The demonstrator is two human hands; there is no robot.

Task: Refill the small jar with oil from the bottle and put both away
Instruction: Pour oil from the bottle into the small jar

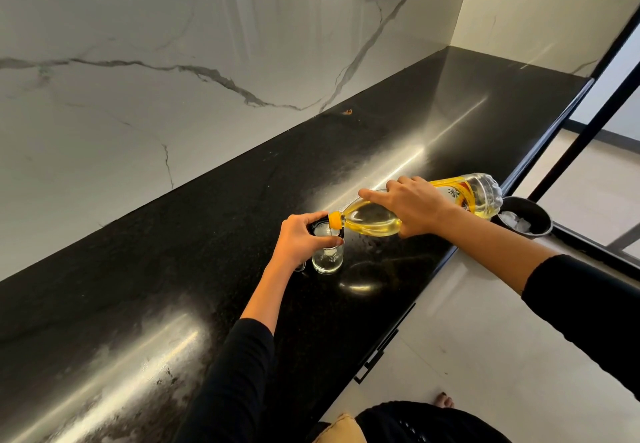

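Note:
A small clear glass jar (327, 258) with a black rim stands on the black countertop (207, 252). My left hand (300, 239) grips the jar around its top. My right hand (412, 208) holds a clear plastic oil bottle (374, 218) tipped almost flat, its yellow-ringed neck (335, 220) over the jar's mouth. Yellow oil fills the lower side of the bottle. A thin pale stream seems to run from the neck into the jar.
A marble wall (173, 79) backs the countertop. The counter's front edge (436, 269) runs diagonally past the jar on the right. On the floor beyond it stands a dark bin (533, 214) holding white scraps. A black metal frame (588, 131) rises at the right.

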